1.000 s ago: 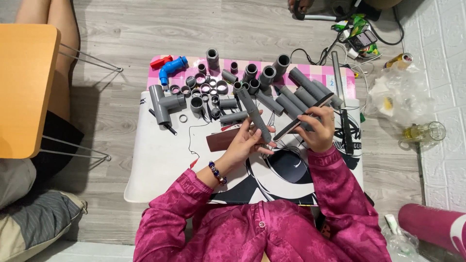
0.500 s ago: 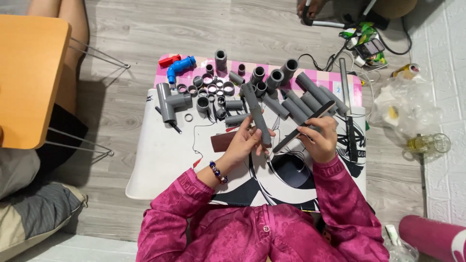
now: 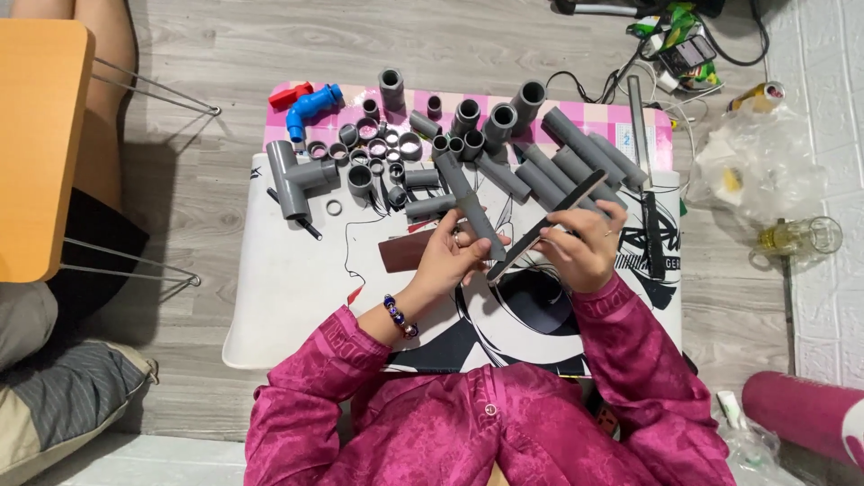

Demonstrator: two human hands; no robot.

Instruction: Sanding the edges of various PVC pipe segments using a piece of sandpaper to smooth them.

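A grey wood-look floor (image 3: pixel 504 45) runs under a low white board (image 3: pixel 288 297) printed with black line art, which lies partly over a pink checked mat (image 3: pixel 594 115). The person in the magenta shirt sits at the board's near edge. Their left hand (image 3: pixel 447 261) is closed around the lower part of a grey pipe (image 3: pixel 468 205), which slants up and away toward the heap of fittings. The right hand (image 3: pixel 583 245) grips a long flat file (image 3: pixel 549 223), dark with a pale edge, by its upper half; the file's lower tip meets the bottom end of the pipe, the two forming a narrow V between the hands. A beaded bracelet (image 3: pixel 400 317) sits on the left wrist.

Just beside the left hand, a brown rectangular block (image 3: pixel 405 253) lies flat on the board. Behind the hands, short grey pipe lengths (image 3: pixel 562 157) lie side by side, and small grey couplings and rings (image 3: pixel 378 148) crowd together at the board's far edge. A grey tee fitting (image 3: pixel 292 178) rests at the left of that cluster, and a blue elbow (image 3: pixel 310 106) with a red part lies on the mat beyond it. To the right, on the floor, stands a clear glass bottle (image 3: pixel 801 238) near crumpled plastic bags (image 3: pixel 751 162). An orange tabletop (image 3: pixel 40 144) juts in at the left.
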